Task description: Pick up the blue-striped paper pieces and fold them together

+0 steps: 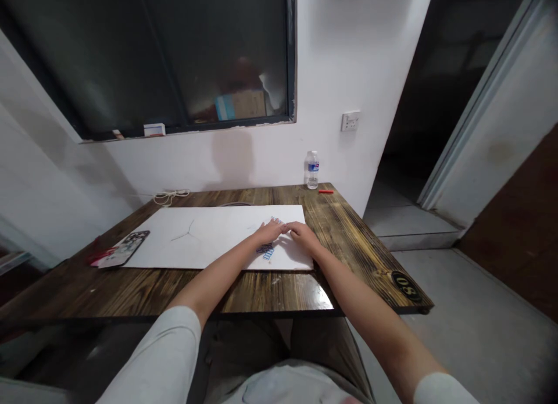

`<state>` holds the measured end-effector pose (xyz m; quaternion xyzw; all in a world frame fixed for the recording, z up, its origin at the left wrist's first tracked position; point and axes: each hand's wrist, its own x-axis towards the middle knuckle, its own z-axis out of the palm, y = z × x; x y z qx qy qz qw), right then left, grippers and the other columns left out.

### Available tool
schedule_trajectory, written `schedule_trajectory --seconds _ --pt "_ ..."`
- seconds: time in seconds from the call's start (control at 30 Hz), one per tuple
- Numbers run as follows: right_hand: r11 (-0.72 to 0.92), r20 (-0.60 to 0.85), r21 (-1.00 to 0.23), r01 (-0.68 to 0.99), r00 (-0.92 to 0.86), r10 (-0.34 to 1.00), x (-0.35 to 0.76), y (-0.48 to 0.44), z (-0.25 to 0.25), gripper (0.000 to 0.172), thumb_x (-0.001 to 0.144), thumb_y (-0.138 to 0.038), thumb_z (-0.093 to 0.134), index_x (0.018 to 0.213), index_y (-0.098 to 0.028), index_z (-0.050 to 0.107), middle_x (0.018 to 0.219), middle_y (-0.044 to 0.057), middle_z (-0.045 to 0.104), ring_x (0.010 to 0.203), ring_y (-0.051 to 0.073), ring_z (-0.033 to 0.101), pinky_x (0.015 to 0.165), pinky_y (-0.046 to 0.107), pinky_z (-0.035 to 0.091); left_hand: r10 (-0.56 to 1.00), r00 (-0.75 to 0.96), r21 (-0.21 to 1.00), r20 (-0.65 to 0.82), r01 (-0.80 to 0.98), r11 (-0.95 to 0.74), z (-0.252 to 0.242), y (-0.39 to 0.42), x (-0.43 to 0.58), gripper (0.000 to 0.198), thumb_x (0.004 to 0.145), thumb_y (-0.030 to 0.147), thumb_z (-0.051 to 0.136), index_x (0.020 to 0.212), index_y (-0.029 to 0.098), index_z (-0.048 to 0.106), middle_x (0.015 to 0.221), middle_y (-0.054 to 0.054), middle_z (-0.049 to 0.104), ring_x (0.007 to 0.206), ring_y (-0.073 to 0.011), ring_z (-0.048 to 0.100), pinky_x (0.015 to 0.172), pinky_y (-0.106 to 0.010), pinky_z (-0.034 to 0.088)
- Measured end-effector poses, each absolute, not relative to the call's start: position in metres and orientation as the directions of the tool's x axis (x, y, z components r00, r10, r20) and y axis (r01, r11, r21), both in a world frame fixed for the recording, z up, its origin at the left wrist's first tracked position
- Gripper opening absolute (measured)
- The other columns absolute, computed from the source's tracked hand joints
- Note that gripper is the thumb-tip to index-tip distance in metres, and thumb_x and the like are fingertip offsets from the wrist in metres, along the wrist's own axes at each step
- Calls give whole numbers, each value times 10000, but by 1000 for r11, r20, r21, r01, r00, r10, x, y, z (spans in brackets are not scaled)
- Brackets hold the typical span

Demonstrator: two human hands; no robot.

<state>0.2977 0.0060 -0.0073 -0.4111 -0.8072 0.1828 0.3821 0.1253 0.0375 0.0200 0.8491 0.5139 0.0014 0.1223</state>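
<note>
A white board (218, 238) lies on the wooden table, with a few thin dark lines drawn on its left part. Over its right part, my left hand (269, 232) is laid flat with the fingers stretched out and the thumb apart. Fingertips of my right hand (301, 234) meet those of the left; its fingers are bent together, and whatever they may hold is hidden. Small blue-and-white patterned pieces (265, 251) lie on the board just below my left hand. Something small and pale shows past the left fingertips, too small to name.
A phone-like flat object with a black-and-white patterned case (133, 246) rests on the board's left end. Farther back on the table (340, 241) are a coiled white cable (170, 196), a water bottle (312, 170) and a red pen (325, 192). A wall stands behind.
</note>
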Motion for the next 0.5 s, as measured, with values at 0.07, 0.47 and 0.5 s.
schedule_trajectory --seconds 0.07,0.47,0.5 --pt "542 490 -637 548 -256 834 302 7 -7 377 754 -54 422 855 -203 753 982 64 741 995 228 643 950 373 468 834 537 217 -125 835 -505 17 27 131 491 1021 382 200 1441 226 399 1580 -117 271 1469 -285 191 1146 -576 171" --pt "620 298 -508 597 -554 777 307 8 -15 337 861 -131 508 1097 -241 722 1329 61 612 1299 256 502 1092 424 361 749 662 113 -10 745 -657 10 -80 59 616 979 573 235 1494 253 346 1567 -89 301 1459 -266 236 1153 -501 217" --pt "642 279 -499 582 -593 755 306 8 -15 347 858 -121 508 1101 -244 722 1342 59 601 1317 253 485 1097 420 357 774 633 99 -15 771 -629 8 -79 53 626 976 580 235 1500 253 332 1575 -88 279 1463 -269 222 1152 -508 218"
